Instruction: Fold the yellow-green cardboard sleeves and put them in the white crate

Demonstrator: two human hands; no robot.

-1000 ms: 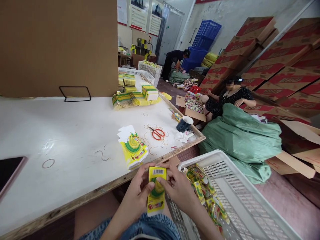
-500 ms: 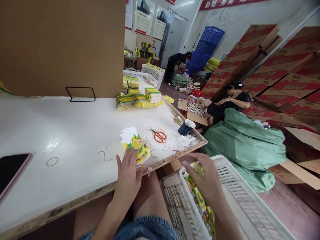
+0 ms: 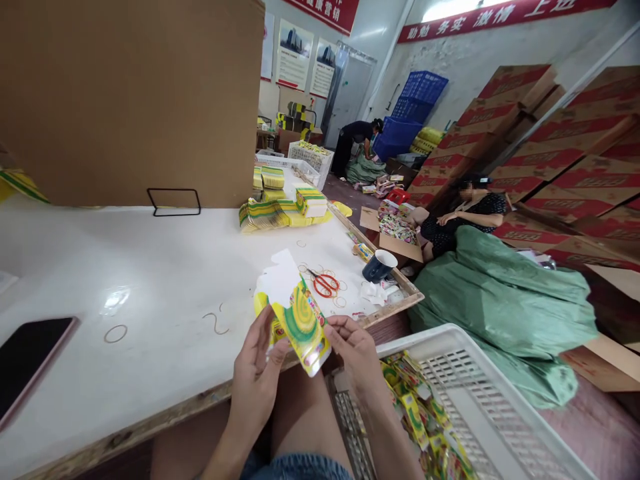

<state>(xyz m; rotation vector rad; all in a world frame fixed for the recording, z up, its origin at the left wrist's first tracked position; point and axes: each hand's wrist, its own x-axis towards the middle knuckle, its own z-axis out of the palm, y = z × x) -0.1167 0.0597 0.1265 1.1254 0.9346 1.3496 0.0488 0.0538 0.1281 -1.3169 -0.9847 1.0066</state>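
Observation:
Both of my hands hold up a yellow and green printed card (image 3: 300, 321) with a white top flap, just above the near edge of the white table (image 3: 150, 280). My left hand (image 3: 257, 373) grips its lower left side, fingers curled behind it. My right hand (image 3: 356, 350) pinches its right edge. More yellow cards (image 3: 260, 308) lie on the table behind the held one. A white plastic basket (image 3: 450, 393) at my right knee holds several yellow and green packets (image 3: 420, 413).
Red-handled scissors (image 3: 324, 283) and loose rubber bands lie on the table, with a dark cup (image 3: 379, 265) near the right edge. A phone (image 3: 30, 357) lies at the left. Stacked card bundles (image 3: 280, 207) sit at the back. A seated person (image 3: 465, 213) is beside green sacks and cartons.
My left hand picked the card up off the table pile. My right hand left the basket and came across to grip the card's right edge. The camera tilted up slightly.

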